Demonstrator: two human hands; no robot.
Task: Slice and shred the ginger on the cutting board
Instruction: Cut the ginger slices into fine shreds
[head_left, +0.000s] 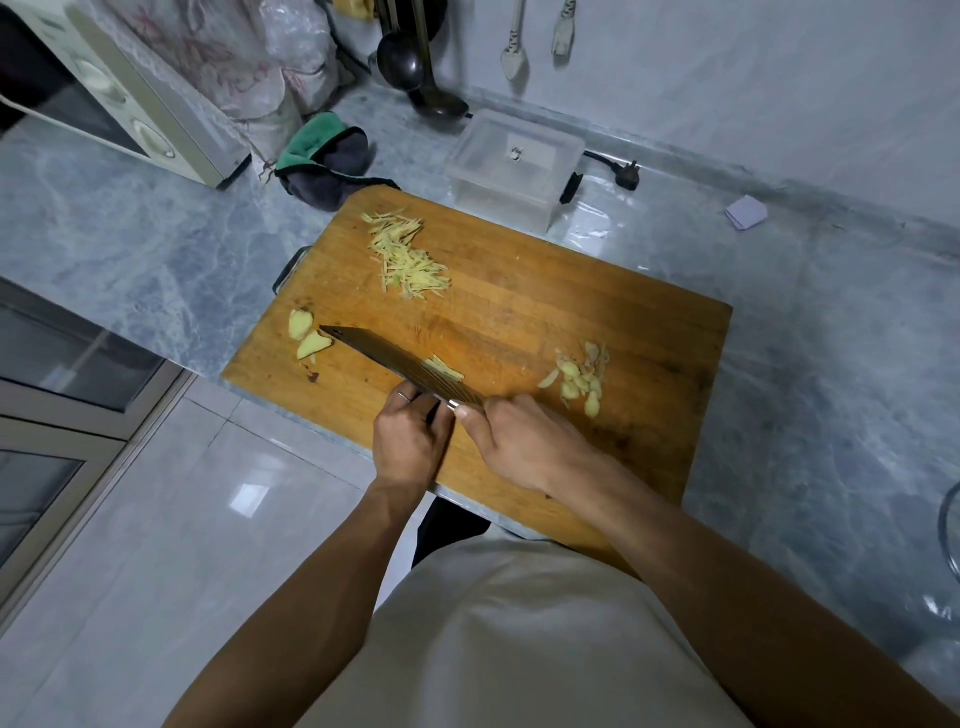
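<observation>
- Cleaver (395, 364) is gripped at the handle by right hand (524, 441).
- Left hand (410, 436) is curled against the blade; contents cannot be told.
- Shredded ginger (408, 257) is piled on cutting board (623, 291).

On the cutting board (519, 291): ginger shreds (408, 257) far left, knife (395, 366) near, ginger slices (579, 379) right; tub (511, 166) behind.

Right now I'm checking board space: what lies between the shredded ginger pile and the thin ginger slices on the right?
In the head view, only bare wooden cutting board separates the shredded ginger pile from the thin ginger slices.
</observation>
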